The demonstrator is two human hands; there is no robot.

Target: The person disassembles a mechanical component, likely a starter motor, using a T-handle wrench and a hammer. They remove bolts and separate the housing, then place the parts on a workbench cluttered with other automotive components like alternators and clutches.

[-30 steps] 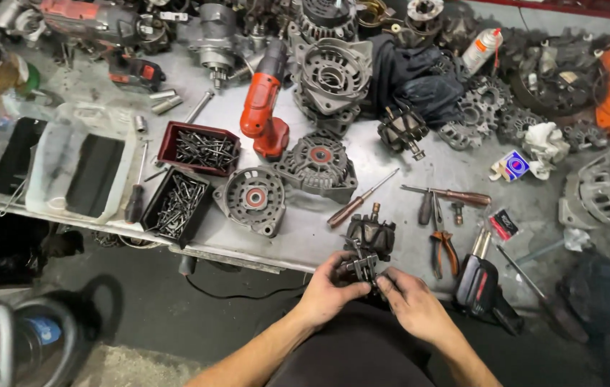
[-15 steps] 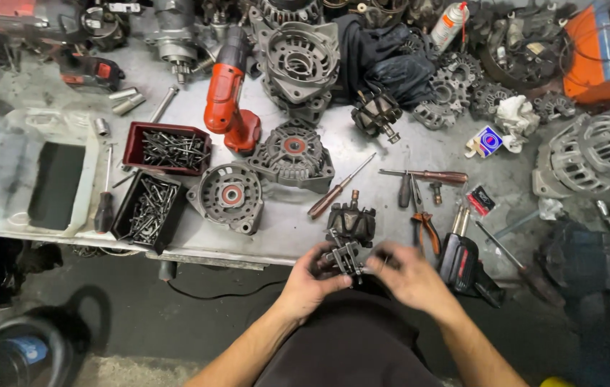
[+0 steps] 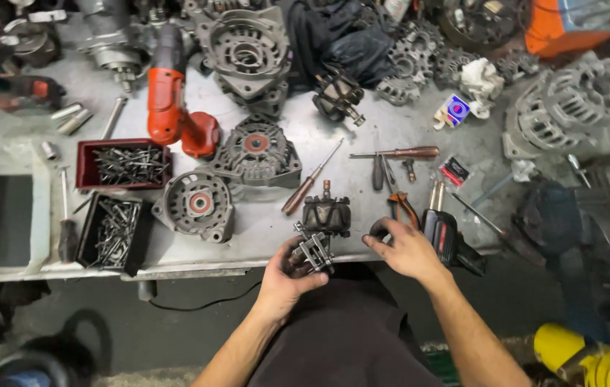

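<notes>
My left hand point(image 3: 287, 276) is at the near edge of the grey metal surface point(image 3: 334, 147), its grip wrapped around a small dark metal bracket part with silvery prongs point(image 3: 311, 249), which I'm holding just off that edge. Directly behind the part, on the surface, sits a black claw-pole alternator rotor with a short shaft point(image 3: 326, 213), close to it but not touching as far as I can make out. My right hand point(image 3: 409, 251) is a little to the right, fingers curled; its grip looks to be on something dark and rounded at the fingertips, though I cannot tell what it is or whether it is truly clenched. Just beside that hand lie orange-handled pliers point(image 3: 399, 204) and a black soldering gun point(image 3: 450, 240). Farther back, a brown wooden-handled screwdriver point(image 3: 310, 188) lies slanted. Toward the left edge, a red tray of screws point(image 3: 124, 163) and a black tray of screws point(image 3: 114, 231) sit together, with an orange cordless drill point(image 3: 172, 107) behind them.
</notes>
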